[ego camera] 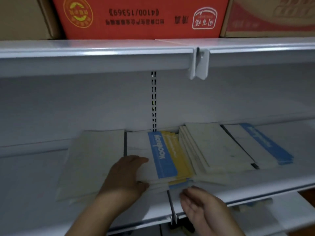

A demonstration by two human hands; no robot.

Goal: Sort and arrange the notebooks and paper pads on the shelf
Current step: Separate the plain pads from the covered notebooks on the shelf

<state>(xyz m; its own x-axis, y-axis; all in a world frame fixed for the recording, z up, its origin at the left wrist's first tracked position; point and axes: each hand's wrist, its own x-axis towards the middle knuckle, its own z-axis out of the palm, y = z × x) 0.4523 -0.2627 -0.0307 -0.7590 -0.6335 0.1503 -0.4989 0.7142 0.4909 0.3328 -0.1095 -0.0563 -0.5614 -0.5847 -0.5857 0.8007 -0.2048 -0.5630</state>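
Shelf: a white metal shelf (255, 189) is seen across the lower half of the frame, with the notebooks laid flat on it.
Centre stack: a blue-banded notebook (162, 154) is placed lower centre, with a yellow-banded notebook (177, 155) partly tucked beside it on the right.
Other piles: a pale pad (92, 160) is seen at lower left, a fanned pile of white pads (216, 147) right of centre, and a second blue-edged pile (262, 145) at right.
Count: five groups are made out; sheets within each cannot be counted through the blur.
Left hand: the left hand (126, 174) is laid flat on the centre stack, fingers spread and thumb at its near edge; nothing is lifted.
Right hand: the right hand (202, 206) is held open and empty, palm turned inward, just before the shelf lip.
Handling: the notebooks are judged light, thin, flexible and prone to sliding; a whole stack is best pinched at its near edge, with the underside supported.
Above: a red carton (139, 17) is stored at upper centre.
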